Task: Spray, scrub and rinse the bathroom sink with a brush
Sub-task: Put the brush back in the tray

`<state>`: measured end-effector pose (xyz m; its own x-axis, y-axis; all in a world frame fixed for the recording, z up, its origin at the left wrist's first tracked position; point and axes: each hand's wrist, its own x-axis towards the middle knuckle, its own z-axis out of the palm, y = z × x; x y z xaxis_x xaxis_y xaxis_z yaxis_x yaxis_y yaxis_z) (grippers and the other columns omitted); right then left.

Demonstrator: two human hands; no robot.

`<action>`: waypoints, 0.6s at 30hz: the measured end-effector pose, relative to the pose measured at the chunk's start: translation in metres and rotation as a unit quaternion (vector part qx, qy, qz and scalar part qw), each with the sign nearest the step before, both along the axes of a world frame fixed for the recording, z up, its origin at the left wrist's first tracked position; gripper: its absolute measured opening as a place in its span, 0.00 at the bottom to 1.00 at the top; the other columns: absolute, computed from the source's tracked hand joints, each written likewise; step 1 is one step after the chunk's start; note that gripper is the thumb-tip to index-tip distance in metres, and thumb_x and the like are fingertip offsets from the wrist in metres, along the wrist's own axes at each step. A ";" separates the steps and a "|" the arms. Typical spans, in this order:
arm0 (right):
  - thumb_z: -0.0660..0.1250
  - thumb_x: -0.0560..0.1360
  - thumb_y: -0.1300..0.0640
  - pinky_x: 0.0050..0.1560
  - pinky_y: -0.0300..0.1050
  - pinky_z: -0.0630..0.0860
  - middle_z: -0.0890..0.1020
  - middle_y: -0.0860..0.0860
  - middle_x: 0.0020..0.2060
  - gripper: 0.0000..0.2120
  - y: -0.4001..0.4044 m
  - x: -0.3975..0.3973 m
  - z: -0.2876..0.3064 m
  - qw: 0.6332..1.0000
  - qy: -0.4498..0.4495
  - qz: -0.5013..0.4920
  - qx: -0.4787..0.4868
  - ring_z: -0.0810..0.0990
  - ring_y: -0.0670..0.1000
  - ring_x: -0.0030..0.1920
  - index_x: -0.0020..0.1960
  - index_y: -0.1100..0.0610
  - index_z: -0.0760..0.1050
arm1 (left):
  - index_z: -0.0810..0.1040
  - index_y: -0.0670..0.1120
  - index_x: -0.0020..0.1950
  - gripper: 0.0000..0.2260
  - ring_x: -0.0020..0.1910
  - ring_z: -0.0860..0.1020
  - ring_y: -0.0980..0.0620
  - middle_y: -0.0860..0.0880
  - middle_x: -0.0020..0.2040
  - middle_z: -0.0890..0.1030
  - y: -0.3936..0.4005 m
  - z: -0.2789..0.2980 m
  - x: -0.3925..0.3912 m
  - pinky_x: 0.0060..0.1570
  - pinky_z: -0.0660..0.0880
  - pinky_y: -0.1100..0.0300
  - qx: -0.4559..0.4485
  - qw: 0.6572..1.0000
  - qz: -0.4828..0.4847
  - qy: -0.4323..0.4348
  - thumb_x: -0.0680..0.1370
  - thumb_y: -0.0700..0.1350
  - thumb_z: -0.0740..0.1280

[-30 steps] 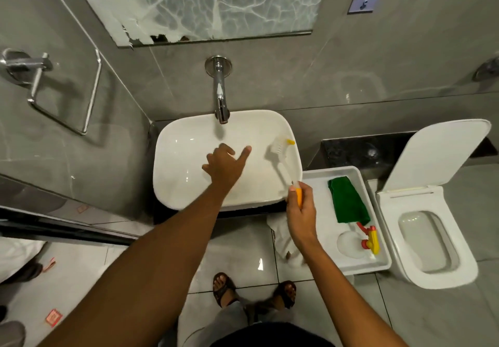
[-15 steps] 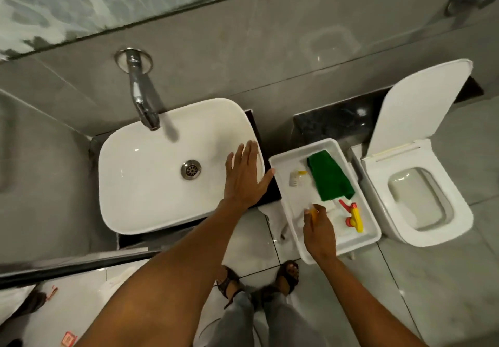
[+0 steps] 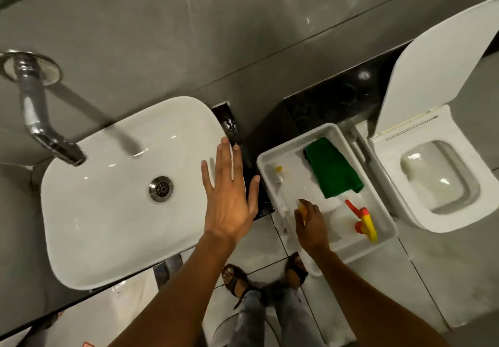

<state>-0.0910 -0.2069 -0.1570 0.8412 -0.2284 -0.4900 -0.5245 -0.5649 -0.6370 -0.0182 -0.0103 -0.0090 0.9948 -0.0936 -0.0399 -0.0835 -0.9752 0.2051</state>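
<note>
Setting the white-bristled, orange-handled scrub brush (image 3: 280, 178) flat in the white plastic tray (image 3: 383, 211): our right hand (image 3: 310, 222) pinches its handle end, our left hand (image 3: 229, 198) spread wide over the white ceramic basin (image 3: 108, 211) rim. We'd release low, clear of the green cloth (image 3: 333, 169).

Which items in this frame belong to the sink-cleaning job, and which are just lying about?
Job items: sink; tap; brush, lying in the white tray with its orange handle under the right hand; spray bottle, also in the tray; left hand, spread open over the sink's rim.

Lying about: green cloth; toilet, lid up.
</note>
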 end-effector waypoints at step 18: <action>0.65 0.85 0.61 0.75 0.57 0.74 0.75 0.61 0.72 0.21 0.007 -0.015 -0.018 0.998 0.011 -0.059 -0.006 0.76 0.62 0.72 0.77 0.63 0.70 | 0.50 0.47 0.89 0.33 0.89 0.42 0.47 0.45 0.89 0.43 -0.001 -0.004 0.002 0.85 0.34 0.44 0.003 1.000 0.001 -0.011 0.88 0.62 0.52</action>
<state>-0.1058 -0.1995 -0.1754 0.7971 -0.3306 -0.5053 -0.6017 -0.5057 -0.6182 -0.0158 -0.0108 -0.0133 0.9957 -0.0907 -0.0182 -0.0854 -0.9768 0.1966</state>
